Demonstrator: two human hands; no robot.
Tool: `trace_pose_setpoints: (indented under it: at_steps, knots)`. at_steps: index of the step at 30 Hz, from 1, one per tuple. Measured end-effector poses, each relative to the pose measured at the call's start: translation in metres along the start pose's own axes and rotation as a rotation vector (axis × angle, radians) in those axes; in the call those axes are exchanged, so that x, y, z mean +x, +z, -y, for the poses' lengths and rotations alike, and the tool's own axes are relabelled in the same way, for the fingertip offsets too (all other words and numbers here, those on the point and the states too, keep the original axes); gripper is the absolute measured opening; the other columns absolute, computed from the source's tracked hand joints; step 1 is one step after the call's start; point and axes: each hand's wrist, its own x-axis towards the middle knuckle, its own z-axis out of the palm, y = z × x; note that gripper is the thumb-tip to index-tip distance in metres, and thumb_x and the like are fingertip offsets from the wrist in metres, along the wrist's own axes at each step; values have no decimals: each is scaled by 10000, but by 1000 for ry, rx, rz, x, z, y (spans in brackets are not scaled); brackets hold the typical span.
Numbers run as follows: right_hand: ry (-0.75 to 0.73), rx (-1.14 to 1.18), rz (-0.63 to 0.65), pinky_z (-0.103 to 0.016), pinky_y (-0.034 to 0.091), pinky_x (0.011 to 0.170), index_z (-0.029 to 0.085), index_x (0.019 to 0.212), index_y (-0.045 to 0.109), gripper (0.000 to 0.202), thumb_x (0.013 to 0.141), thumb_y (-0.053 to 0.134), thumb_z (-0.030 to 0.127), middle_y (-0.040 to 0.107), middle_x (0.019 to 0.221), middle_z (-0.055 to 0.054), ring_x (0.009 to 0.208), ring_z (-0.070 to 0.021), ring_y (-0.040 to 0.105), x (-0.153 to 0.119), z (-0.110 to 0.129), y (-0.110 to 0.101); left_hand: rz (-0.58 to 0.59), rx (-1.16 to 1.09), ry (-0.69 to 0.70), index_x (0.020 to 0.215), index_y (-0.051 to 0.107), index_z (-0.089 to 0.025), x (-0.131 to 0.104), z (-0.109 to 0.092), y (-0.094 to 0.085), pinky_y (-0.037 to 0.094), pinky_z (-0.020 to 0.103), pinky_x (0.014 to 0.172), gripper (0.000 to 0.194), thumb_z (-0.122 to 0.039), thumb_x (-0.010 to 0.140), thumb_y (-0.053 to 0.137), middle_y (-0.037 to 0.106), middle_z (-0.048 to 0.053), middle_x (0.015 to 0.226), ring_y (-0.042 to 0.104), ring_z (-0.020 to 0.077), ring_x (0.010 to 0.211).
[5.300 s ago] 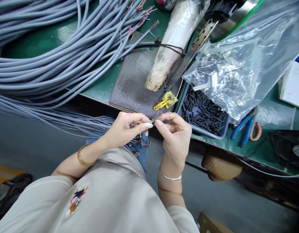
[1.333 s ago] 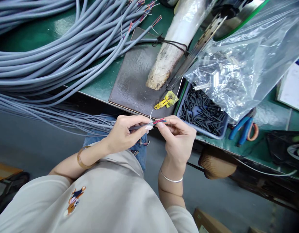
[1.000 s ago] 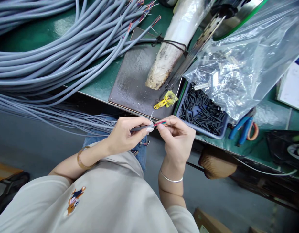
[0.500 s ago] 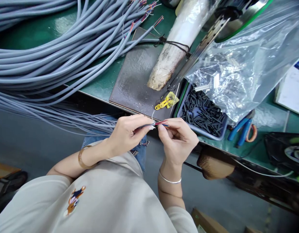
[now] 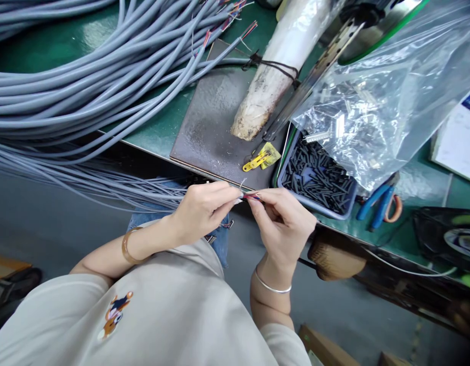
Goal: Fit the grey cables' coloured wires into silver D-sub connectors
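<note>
Near the bench edge, my left hand [image 5: 209, 209] pinches a grey cable close to its stripped end. Thin red, blue and dark wires [image 5: 252, 196] stick out of that end toward the right. My right hand [image 5: 282, 216] pinches these wires between thumb and forefinger, and their tips are hidden in the fingers. A fine pale strand [image 5: 243, 182] rises beside the left fingertips. Just beyond the hands, a small yellow tool [image 5: 254, 162] lies on a dark board [image 5: 204, 127].
Grey cables [image 5: 86, 99] with stripped ends lie in bundles at the left. A blue bin [image 5: 334, 213] of black sleeves [image 5: 314, 175] stands right of the board, under a clear bag [image 5: 390, 112] of metal parts. Pliers [image 5: 378, 205] lie farther right. A wrapped white roll [image 5: 273, 71] points toward me.
My right hand has shifted slightly right and its fingers have closed further over the wires. My left hand keeps its pinch, and the view has moved slightly.
</note>
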Motion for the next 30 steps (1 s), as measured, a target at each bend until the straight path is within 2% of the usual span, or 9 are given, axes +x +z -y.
trace_pose_setpoints:
  at_steps: [3,8,11,13,15,17,19,23,30]
  knots:
    - [-7,-29,1,-246,449,578,233,975,744,150,897,705,111,748,892,-12,652,-98,604,-1,0,-1,11,30,15,854,669,-154,-1,0,1,438,210,646,238,-185,1023,504,655,21,728,572,113,650]
    - [133,86,25,-232,337,492,215,904,732,71,906,697,153,672,795,24,510,-49,397,1,1,0,34,24,24,894,676,-153,-3,2,2,424,214,656,249,-199,1039,479,648,22,733,563,112,658]
    - [160,116,-6,-232,289,477,207,861,727,65,882,708,149,629,743,40,489,-37,332,2,2,2,13,-46,6,899,691,-144,-3,0,2,437,215,659,218,-186,1020,514,670,29,743,575,110,669]
    - [207,180,-29,-235,272,467,204,841,730,50,877,714,174,621,734,35,483,-37,325,1,3,4,14,-190,-104,903,702,-133,-1,-3,2,449,206,633,153,-166,977,572,690,29,752,581,98,649]
    - [302,306,-36,-234,267,450,204,819,732,68,877,721,236,615,730,26,483,-45,338,-1,2,8,47,-420,-303,921,712,-127,1,-6,1,459,195,587,88,-189,918,649,689,15,725,581,88,605]
    - [390,434,-23,-228,281,438,206,799,730,118,865,735,303,607,717,21,489,-56,372,-3,1,14,78,-627,-491,928,720,-126,3,-8,0,462,190,550,138,-249,865,716,659,-4,669,569,84,568]
    - [436,517,-31,-219,292,434,210,786,726,147,843,757,341,590,696,27,493,-58,388,-3,0,19,56,-736,-571,916,727,-124,5,-9,-1,480,190,563,188,-292,834,749,661,4,683,575,85,588]
    - [431,554,-107,-214,287,436,218,795,721,151,844,766,354,572,688,39,493,-53,381,-1,4,26,-28,-780,-569,855,708,-135,8,-11,-1,516,189,633,151,-283,840,731,705,37,800,601,89,670]
    - [302,334,-147,-262,321,488,221,791,693,187,925,695,351,585,706,16,557,-90,442,0,14,26,-76,-735,-493,774,607,-151,10,-18,2,434,163,546,127,-222,871,645,574,-20,667,487,58,577]
